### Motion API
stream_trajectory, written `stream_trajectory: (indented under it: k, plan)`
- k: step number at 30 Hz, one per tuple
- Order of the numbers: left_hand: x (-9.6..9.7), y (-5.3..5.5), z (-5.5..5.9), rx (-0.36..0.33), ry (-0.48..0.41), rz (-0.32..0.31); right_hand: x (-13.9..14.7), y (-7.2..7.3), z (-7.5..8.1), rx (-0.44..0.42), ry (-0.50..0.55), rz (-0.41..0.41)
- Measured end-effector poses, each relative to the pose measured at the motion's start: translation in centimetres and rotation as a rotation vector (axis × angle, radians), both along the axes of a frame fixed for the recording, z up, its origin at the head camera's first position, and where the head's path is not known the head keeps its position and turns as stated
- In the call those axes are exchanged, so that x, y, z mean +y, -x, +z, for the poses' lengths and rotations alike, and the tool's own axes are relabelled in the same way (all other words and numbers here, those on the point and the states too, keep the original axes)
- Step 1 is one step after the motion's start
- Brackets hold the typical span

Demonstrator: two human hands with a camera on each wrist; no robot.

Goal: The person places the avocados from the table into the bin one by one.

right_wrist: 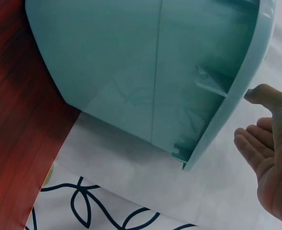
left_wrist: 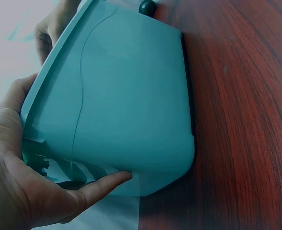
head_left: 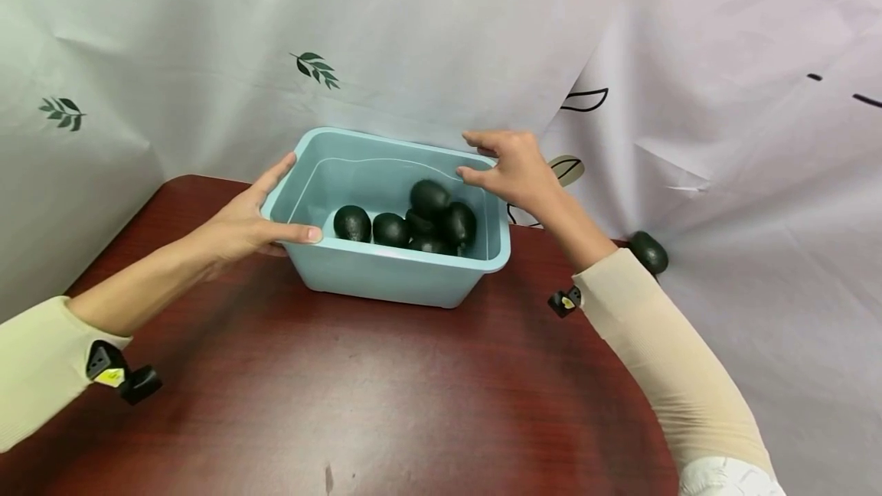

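Observation:
A light blue plastic bin (head_left: 386, 270) sits toward the table's back edge with several dark green avocados (head_left: 352, 223) inside, mostly heaped at its right end. My left hand (head_left: 241, 224) holds the bin's left end, thumb along the front rim and a finger up at the back corner. In the left wrist view, another finger of this hand (left_wrist: 40, 191) reaches under the rim along the end wall. Over the bin's right end is my right hand (head_left: 513, 167), fingers and thumb spread with nothing between them. Its thumb (right_wrist: 265, 96) comes right up to the rim in the right wrist view.
A single avocado (head_left: 648, 252) lies outside the bin at the far right, beyond my right sleeve. White cloth (head_left: 427, 37) with leaf prints hangs behind the table. The reddish-brown tabletop (head_left: 386, 396) extends in front of the bin.

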State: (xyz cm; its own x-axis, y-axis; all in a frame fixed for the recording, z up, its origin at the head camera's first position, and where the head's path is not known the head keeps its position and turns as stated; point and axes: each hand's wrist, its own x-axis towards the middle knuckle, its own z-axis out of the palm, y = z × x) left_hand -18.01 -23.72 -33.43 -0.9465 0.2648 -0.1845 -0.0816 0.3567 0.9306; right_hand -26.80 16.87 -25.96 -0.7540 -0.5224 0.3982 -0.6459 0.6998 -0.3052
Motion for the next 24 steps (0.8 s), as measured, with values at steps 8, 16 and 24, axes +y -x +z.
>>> stream_trajectory:
  k: [8,16,24]
  plan:
    - [0.0,0.0,0.0,0.003,0.000,-0.006,0.8,0.0,-0.4,0.002,0.010,0.006]
    - [-0.1,-0.1,0.0,-0.005,-0.006,-0.008,1.4,-0.2,-0.6,-0.019,0.004,-0.016]
    - [-0.2,-0.2,0.0,-0.008,-0.012,-0.008,2.0,-0.3,-0.8,-0.021,0.030,-0.030]
